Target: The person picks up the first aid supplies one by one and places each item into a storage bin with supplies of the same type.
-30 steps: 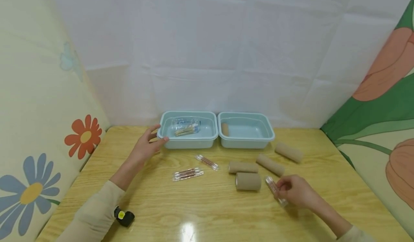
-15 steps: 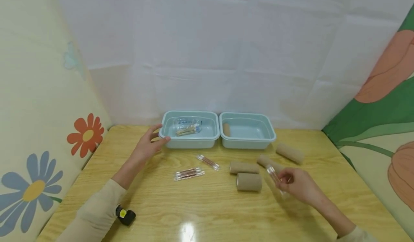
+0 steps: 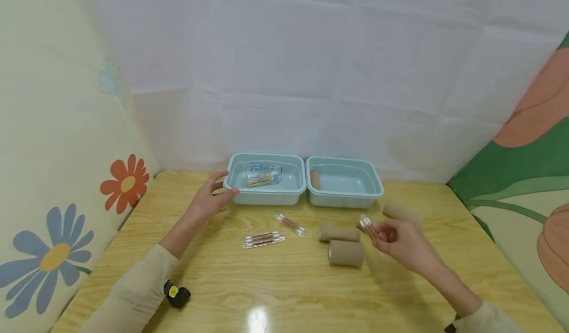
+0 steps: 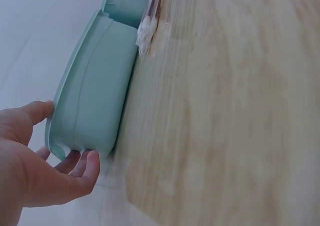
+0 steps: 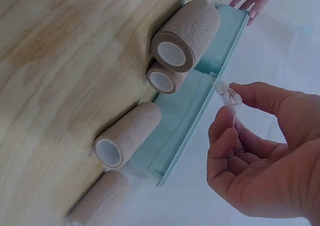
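Note:
My right hand (image 3: 406,246) pinches a clear packet of brown cotton swabs (image 3: 367,226) between thumb and fingertips, raised off the table. Behind it, a tan bandage roll is mostly covered in the head view; the right wrist view shows its white core. My left hand (image 3: 205,205) holds the left end of a light blue tub (image 3: 266,198), thumb at the front rim and fingers round the end. That tub contains clear packets of wooden-stick swabs (image 3: 263,179). Two more packets, one nearer the tub (image 3: 290,224) and one nearer me (image 3: 264,239), lie on the wood.
A second light blue tub (image 3: 345,202) stands right beside the first, with one tan roll (image 3: 315,180) inside. Two bandage rolls (image 3: 345,253) lie together in front of it, another (image 3: 401,212) to the right. White cloth (image 3: 275,66) hangs close behind the tubs.
My right hand has lifted the swab packet from the table and carried it up and slightly left, over a bandage roll. The left hand keeps its place at the tub.

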`<state>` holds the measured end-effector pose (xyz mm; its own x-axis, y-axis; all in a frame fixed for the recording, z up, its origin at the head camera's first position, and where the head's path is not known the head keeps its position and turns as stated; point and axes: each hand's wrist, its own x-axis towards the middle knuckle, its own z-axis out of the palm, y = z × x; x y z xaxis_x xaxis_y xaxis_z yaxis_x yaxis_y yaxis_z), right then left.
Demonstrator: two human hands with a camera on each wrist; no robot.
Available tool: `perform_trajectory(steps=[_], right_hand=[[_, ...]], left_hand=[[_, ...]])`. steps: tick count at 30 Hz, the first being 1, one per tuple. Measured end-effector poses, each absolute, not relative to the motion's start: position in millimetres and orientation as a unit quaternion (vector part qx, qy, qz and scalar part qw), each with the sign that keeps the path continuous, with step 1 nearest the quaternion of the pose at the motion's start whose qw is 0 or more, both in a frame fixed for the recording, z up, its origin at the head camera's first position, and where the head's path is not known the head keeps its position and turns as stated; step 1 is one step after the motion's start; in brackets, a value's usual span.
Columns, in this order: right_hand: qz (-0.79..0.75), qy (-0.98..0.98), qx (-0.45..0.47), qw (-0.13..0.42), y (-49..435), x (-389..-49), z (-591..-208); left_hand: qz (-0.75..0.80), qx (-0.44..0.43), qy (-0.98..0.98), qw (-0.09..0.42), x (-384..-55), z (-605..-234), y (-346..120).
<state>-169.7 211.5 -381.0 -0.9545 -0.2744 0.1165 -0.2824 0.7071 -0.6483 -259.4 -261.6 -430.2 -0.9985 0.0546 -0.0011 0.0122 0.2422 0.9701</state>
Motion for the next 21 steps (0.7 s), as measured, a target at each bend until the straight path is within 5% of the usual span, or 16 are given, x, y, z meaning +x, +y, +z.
perform_trajectory(steps=[21], right_hand=[[0.324, -0.923, 0.201, 0.056, 152.9, -210.5, -377.6]], left_hand=[[0.617, 0.018, 0.786, 0.014, -259.3, -432.6, -262.6]])
